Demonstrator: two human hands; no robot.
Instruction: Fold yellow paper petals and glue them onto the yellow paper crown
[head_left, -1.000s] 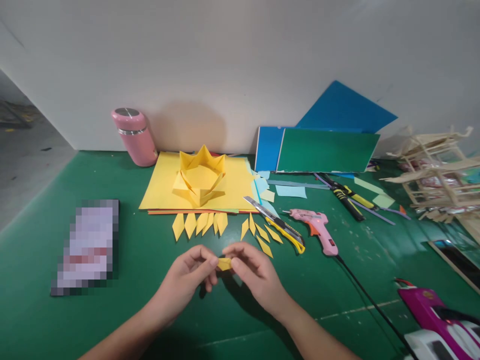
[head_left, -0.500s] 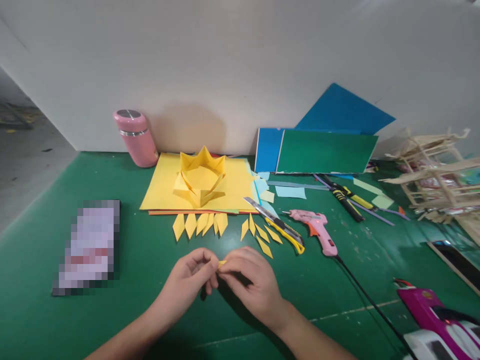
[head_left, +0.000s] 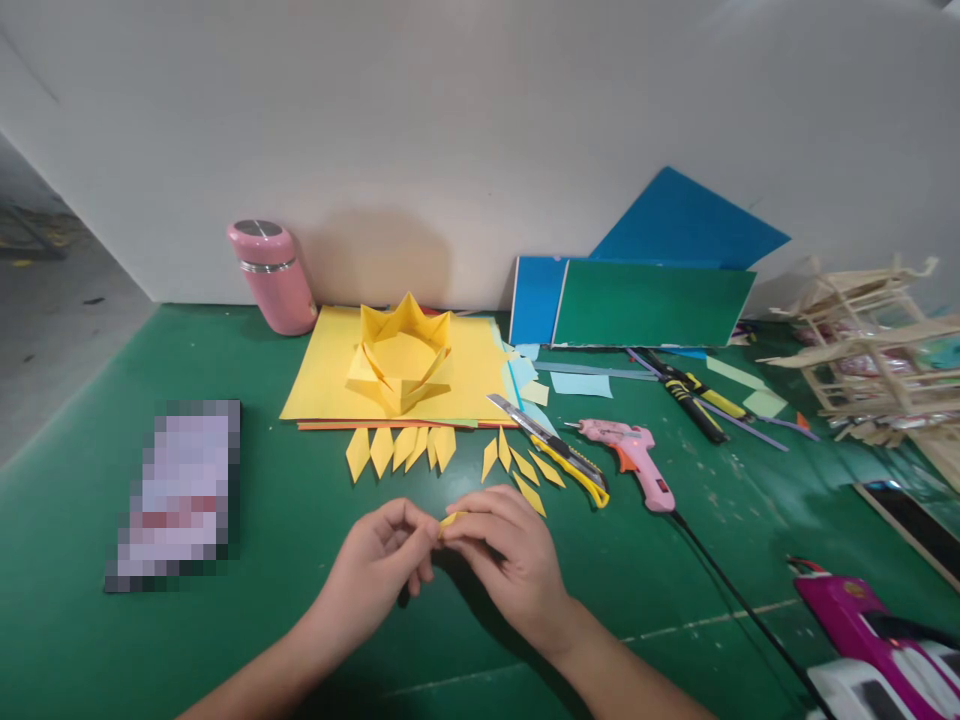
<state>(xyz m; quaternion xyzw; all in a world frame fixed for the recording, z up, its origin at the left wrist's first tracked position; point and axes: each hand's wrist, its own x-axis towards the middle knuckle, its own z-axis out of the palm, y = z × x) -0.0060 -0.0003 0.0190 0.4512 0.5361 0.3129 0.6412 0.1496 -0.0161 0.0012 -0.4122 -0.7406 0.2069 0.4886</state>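
My left hand (head_left: 390,556) and my right hand (head_left: 507,553) meet over the near middle of the table, pinching a small yellow paper piece (head_left: 451,521) between their fingertips. Most of that piece is hidden by the fingers. Just beyond my hands lie several yellow paper diamonds (head_left: 382,452) in a row, and several narrower yellow diamonds (head_left: 528,494) sit to the right. A folded yellow paper crown-like ring (head_left: 397,385) stands on a yellow paper sheet (head_left: 319,385). Right of the diamonds rest a utility knife (head_left: 568,461) and a pink glue gun (head_left: 628,452).
At the back left stands a pink flask (head_left: 274,285). Blue and green boards (head_left: 652,305) lean on the wall. Paper scraps (head_left: 581,384) and black-yellow tools (head_left: 694,405) lie before them. A wooden stick model (head_left: 877,370), a phone (head_left: 915,530) and a magenta device (head_left: 862,620) are at right.
My right hand has risen slightly and its fingers have shifted, and a little more of the small yellow paper piece shows between the fingertips. Everything else is where it was.
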